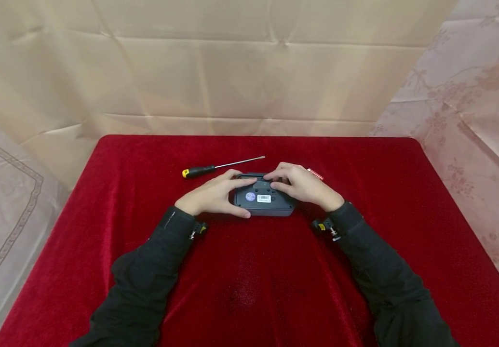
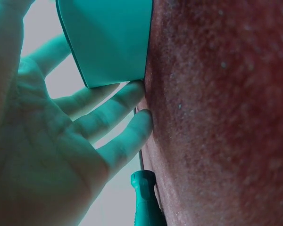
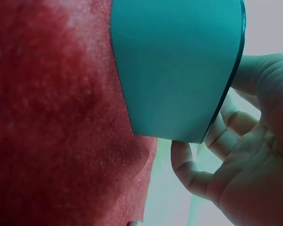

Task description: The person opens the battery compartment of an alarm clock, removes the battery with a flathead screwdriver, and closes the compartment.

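A dark grey box-shaped device (image 1: 271,207) lies on the red cloth with a label, a round sticker and small dark feet or screws facing up. My left hand (image 1: 219,195) holds its left end, thumb along the near edge and a finger reaching over the top. On the right, my right hand (image 1: 301,185) has its thumb and a finger on top beside a small rectangular cover (image 1: 262,185). In the right wrist view the device's smooth end (image 3: 174,70) shows, with curled fingers (image 3: 193,181) at its far edge. Whether those fingertips pinch anything small, I cannot tell.
A screwdriver (image 1: 199,171) with a black and yellow handle lies beyond my left hand, its shaft pointing right. Partly behind my right hand is a small red and white item (image 1: 315,174). Red cloth (image 1: 249,279) covers the table; a beige curtain (image 1: 232,72) hangs behind it.
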Demonstrator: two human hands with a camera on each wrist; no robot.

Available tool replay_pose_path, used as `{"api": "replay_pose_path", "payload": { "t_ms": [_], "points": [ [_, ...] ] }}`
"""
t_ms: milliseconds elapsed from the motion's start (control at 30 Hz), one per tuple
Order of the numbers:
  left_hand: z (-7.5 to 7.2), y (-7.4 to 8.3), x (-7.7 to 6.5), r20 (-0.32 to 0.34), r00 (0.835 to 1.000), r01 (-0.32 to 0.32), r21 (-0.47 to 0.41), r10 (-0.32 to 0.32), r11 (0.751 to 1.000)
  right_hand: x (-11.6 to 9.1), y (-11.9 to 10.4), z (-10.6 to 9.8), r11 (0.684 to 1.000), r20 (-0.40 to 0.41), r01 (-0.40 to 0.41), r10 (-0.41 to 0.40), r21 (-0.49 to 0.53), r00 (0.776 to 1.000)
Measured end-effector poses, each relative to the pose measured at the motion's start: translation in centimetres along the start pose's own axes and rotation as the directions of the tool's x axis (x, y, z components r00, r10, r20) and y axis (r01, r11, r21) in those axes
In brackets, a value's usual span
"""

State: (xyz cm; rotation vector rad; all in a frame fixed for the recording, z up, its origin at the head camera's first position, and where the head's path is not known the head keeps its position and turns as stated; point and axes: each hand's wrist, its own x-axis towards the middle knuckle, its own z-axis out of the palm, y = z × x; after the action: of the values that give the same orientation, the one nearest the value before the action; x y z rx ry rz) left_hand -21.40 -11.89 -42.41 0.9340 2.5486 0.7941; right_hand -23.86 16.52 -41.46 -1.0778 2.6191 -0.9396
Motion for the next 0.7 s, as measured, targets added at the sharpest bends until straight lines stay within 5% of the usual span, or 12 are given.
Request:
{"api": "replay_pose_path", "payload": {
  "t_ms": [700],
  "points": [
    [-0.1, 0.19, -0.1, 0.011, 1.0, 0.002, -0.024, -0.002, 1.0, -0.13, -0.02, 0.02, 0.998, 0.017, 0.045, -0.044, -0.041, 0.999]
  ]
}}
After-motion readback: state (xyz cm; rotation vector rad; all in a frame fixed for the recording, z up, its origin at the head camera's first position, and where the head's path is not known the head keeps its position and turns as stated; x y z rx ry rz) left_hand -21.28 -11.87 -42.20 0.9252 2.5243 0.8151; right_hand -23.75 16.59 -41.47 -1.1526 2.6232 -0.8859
